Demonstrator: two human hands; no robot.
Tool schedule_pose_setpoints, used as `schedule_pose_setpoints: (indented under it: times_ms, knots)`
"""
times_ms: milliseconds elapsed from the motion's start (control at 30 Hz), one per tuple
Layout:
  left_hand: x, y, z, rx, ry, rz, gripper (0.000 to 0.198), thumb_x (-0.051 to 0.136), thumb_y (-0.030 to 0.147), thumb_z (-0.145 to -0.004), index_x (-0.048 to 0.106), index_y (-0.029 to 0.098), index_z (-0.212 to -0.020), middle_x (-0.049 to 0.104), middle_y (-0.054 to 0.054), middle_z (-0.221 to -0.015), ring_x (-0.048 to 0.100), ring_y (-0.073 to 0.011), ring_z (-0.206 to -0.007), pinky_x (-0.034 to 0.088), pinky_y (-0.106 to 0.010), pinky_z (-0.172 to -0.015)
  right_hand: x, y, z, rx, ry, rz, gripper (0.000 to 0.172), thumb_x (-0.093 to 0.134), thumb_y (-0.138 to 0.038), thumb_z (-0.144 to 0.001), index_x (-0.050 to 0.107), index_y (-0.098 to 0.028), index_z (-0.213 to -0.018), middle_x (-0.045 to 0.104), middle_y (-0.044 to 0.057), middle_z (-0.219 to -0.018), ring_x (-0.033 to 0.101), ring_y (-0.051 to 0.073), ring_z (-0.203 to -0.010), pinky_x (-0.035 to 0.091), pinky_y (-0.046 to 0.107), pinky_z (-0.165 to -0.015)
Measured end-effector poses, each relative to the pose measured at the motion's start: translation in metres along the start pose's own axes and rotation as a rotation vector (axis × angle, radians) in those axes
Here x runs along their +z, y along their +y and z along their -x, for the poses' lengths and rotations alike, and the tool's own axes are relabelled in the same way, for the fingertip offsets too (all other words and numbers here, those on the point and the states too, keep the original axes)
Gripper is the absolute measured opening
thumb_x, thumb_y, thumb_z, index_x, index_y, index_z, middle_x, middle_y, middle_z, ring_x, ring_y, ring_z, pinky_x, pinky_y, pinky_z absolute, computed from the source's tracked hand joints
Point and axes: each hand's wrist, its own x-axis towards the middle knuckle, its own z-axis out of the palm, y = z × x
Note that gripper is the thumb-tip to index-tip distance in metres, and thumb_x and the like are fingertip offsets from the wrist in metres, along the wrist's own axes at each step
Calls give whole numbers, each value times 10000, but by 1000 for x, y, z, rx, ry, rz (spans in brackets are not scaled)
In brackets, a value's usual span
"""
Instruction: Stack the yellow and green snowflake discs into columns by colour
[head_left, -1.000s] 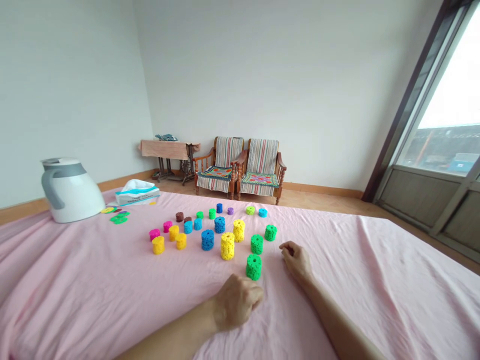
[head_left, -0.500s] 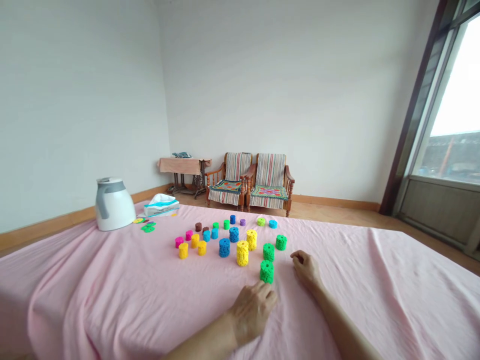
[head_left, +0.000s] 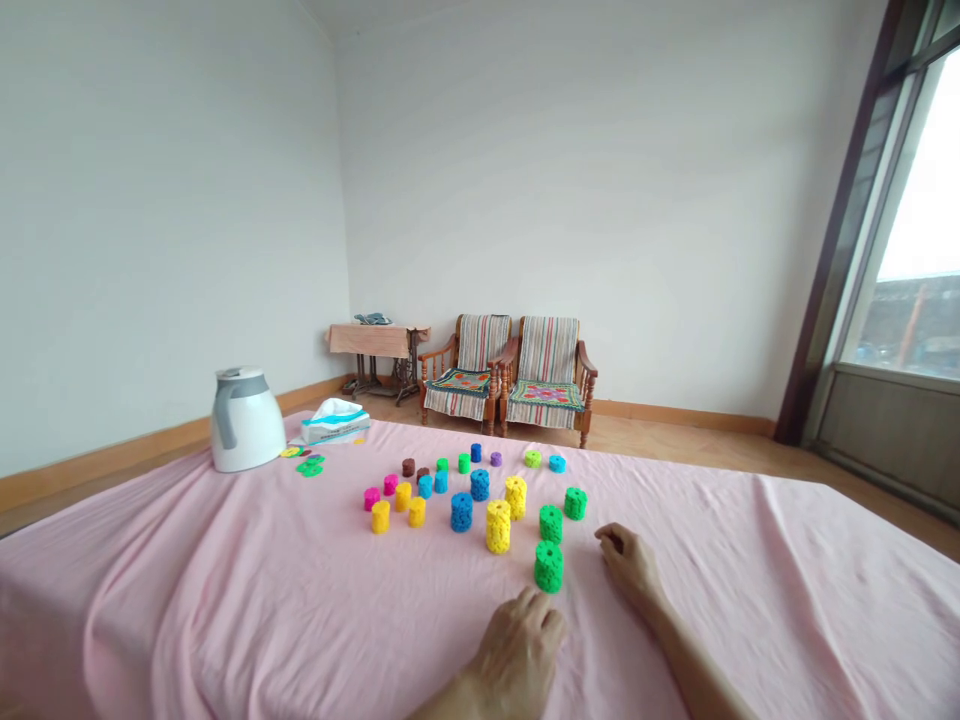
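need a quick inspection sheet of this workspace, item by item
surface: wrinkled pink sheet
things: green foam cylinder nearest both hands; other perforated foam cylinders in many colours stand beyond it
clutter: white kettle, tissue box, flat green foam pieces at the sheet's far left
hands: left hand and right hand on either side of the green cylinder, neither visibly holding anything
cables: nothing seen
surroundings: two striped armchairs, treadle sewing table, window at right

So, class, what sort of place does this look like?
Probably a bedroom in a home: a pink sheet over a bed, two striped wooden armchairs, and a cloth-covered treadle sewing table.
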Motion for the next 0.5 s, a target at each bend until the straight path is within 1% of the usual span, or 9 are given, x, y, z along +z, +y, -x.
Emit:
schedule_pose_setpoints:
  times_ms: [100, 300, 500]
  knots:
    - [10, -6, -1, 13, 19, -22, 159, 640, 158, -738, 508, 175, -826, 573, -25, -884, 511, -189, -840, 409, -265, -650, 2, 3, -1, -2, -8, -5, 277, 441, -333, -686, 676, -196, -738, 708, 60, -754, 640, 231, -709, 448, 310, -655]
    - [35, -19, -6, 76, 135, -122, 188, 691, 241, -736, 512, 181, -736, 561, -13, -756, 527, -177, -734, 343, -261, -508, 4, 3, -1, 0, -14, -16, 263, 448, -331, -669, 677, -210, -713, 703, 58, -725, 640, 242, -697, 463, 326, -653]
    - [56, -29, -12, 91, 181, -138, 127, 600, 155, -801, 534, 181, -695, 541, -23, -641, 519, -167, -641, 279, -253, -426, 3, -2, 1, -2, -25, -27, 242, 444, -327, -687, 661, -221, -703, 699, 48, -716, 647, 238, -702, 474, 324, -670]
